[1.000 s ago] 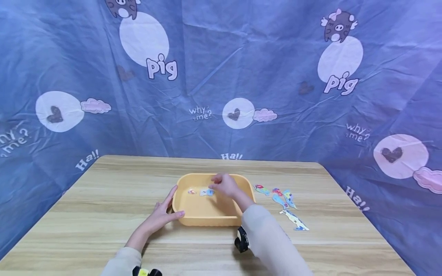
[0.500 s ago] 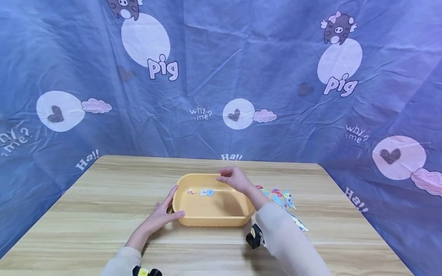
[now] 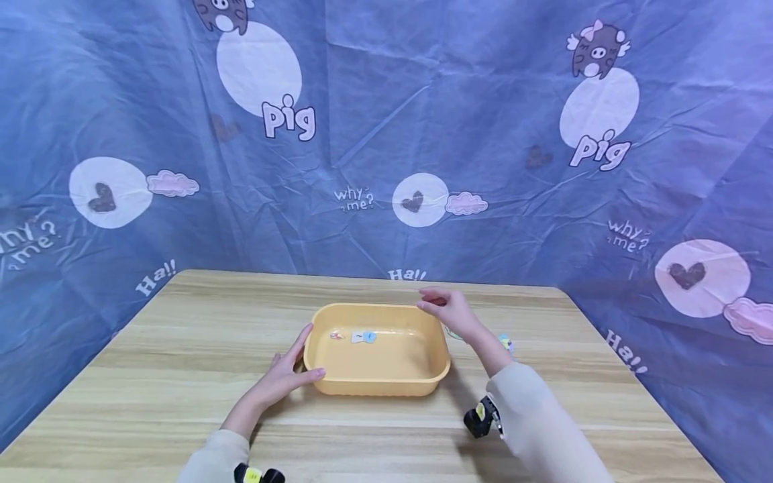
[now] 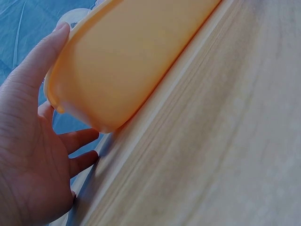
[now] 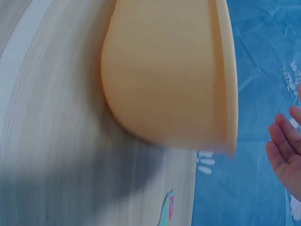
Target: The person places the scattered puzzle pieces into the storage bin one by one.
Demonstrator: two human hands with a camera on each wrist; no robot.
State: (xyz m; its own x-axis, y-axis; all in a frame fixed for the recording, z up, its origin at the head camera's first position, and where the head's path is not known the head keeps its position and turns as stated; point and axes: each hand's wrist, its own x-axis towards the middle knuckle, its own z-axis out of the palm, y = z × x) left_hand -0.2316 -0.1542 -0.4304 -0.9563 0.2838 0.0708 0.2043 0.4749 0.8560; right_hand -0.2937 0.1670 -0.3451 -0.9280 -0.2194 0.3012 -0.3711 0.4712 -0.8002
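Note:
A yellow-orange plastic basin (image 3: 380, 388) stands on the table. My left hand (image 3: 274, 384) grips its left end, with the thumb on the rim and the fingers spread along the outer wall. Inside lie a small white-and-blue paper cutout (image 3: 364, 337) and a smaller reddish cutout (image 3: 336, 335). Beside the back right corner my right hand (image 3: 453, 314) hovers with loosely bent fingers and nothing in them. The right wrist view has that hand (image 5: 287, 150) above rim height, apart from the basin wall (image 5: 164, 70).
Colourful paper cutouts lie right of the basin, mostly hidden by the right forearm; a blue-and-yellow cutout (image 3: 506, 343) and a green-edged cutout (image 3: 453, 333) peek out. Behind the wooden table (image 3: 229, 315) hangs a blue printed cloth (image 3: 362, 255).
My right hand has moved out of the basin's inside to the right, leaving the white-and-blue cutout there. My left hand and the basin have stayed put.

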